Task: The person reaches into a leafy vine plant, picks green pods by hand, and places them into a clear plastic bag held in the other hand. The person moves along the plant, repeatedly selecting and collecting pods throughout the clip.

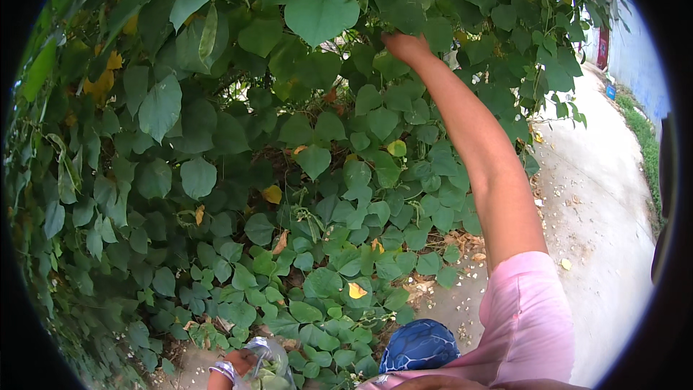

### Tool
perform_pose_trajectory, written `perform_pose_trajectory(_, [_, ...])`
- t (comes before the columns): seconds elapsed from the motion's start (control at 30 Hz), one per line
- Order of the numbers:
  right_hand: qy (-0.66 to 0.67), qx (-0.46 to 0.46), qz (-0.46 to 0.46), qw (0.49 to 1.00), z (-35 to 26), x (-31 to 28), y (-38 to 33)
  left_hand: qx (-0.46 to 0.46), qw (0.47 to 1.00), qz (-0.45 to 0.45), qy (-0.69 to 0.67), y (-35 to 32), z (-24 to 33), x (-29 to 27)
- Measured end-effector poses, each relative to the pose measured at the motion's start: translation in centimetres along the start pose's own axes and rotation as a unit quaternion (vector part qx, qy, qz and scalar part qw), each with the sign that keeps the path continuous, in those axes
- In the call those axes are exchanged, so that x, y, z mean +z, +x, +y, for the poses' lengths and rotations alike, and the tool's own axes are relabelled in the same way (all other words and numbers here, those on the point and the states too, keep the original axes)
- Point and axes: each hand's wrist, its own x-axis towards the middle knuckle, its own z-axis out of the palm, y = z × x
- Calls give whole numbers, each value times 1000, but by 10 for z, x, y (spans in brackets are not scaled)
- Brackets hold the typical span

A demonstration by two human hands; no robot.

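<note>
Left hand: the left hand (pixel 238 365) is showing at the lower edge, its fingers closing around the gathered mouth of a clear plastic bag (pixel 268 367); a striped cuff is sitting at the wrist.
Bag: it is hanging low in front of the body, crinkled and see-through, with green pieces showing inside; what they are is too blurred to tell.
Shoe: a blue patterned shoe (pixel 420 347) is standing on the ground just right of the bag, beside the lowest leaves.
Sleeve: a pink sleeve (pixel 525 318) is covering the right upper arm at the lower right.
Right arm: it is stretching up and away from the sleeve, bare, almost straight, slanting toward the upper middle.
Right hand: the right hand (pixel 406 46) is reaching into the top of the vine, wrist bent, back of the hand facing the camera.
Fingers: they are curling into the foliage and hiding behind leaves; whether they are gripping anything cannot be told.
Vine: the vine (pixel 238 144) is filling most of the view as a thick wall of broad heart-shaped green leaves, with a few yellow and brown ones scattered among them.
Where the hand is meeting it: dark green leaves are lying right against the fingertips, above and around them.
Path: a pale concrete path (pixel 603 209) is running along the right, strewn with small dry bits.
Wall: a blue wall (pixel 642 65) is standing far off at the upper right.
</note>
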Motion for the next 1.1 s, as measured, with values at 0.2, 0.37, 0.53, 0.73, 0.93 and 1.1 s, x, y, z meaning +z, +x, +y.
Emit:
perform_pose_trajectory(0.2, [37, 133, -169, 976, -18, -35, -18, 98, 995, -4, 24, 8, 43, -4])
perform_pose_trajectory(0.37, [144, -14, -99, 984, -87, -58, -32, 67, 998, -16, -3, -4, 56, -6])
perform_pose_trajectory(0.53, [164, -115, 5, 980, -123, -58, -20, 87, 996, 27, 2, 0, 41, -4])
perform_pose_trajectory(0.73, [197, -99, 180, 959, -116, -38, -3, 77, 997, 15, 24, 7, 25, 2])
perform_pose_trajectory(0.93, [205, -28, -134, 969, -108, -23, -34, 158, 985, -5, 69, 3, 56, -2])
perform_pose_trajectory(1.1, [189, -185, -119, 957, -185, -12, -31, 135, 987, 17, 80, -9, 64, -3])
